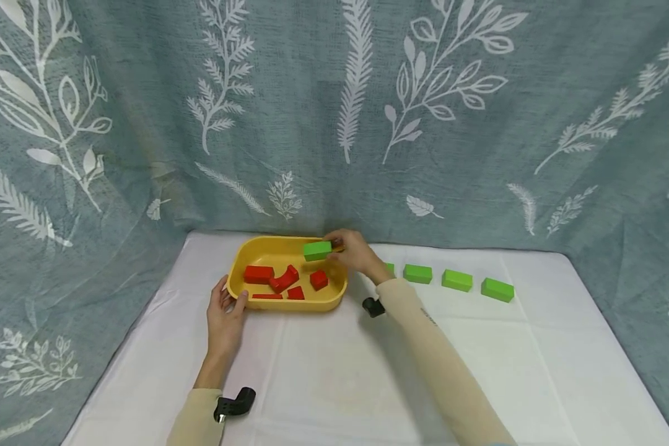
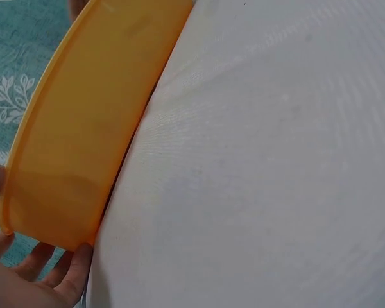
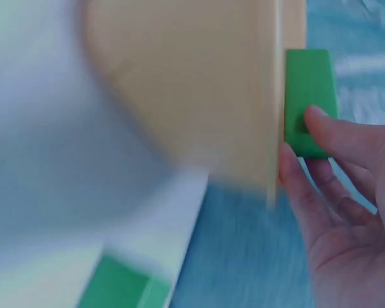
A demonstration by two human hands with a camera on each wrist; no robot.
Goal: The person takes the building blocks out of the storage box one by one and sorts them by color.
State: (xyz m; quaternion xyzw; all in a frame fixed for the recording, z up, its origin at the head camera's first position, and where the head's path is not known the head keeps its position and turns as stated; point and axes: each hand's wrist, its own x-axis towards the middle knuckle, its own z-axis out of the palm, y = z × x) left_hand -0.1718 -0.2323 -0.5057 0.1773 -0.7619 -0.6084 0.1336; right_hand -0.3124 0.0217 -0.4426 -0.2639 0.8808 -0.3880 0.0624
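A yellow plastic bin [image 1: 290, 305] stands at the back of the table, with several red blocks [image 1: 259, 274] inside. My left hand [image 1: 227, 319] grips its left end, thumb over the rim and fingers along the outer wall; the left wrist view shows the fingertips low on the bin wall [image 2: 70, 141]. Over the bin's right part, my right hand [image 1: 355, 253] pinches a green block [image 1: 317, 251] between thumb and fingers. In the right wrist view the green block [image 3: 308, 96] shows beside the bin's rim.
Right of the bin, several green blocks [image 1: 456, 280] lie in a row on the white cloth [image 1: 334, 371]; the nearest is partly hidden by my right wrist. A grey-green leaf-patterned curtain [image 1: 312, 124] hangs behind the table.
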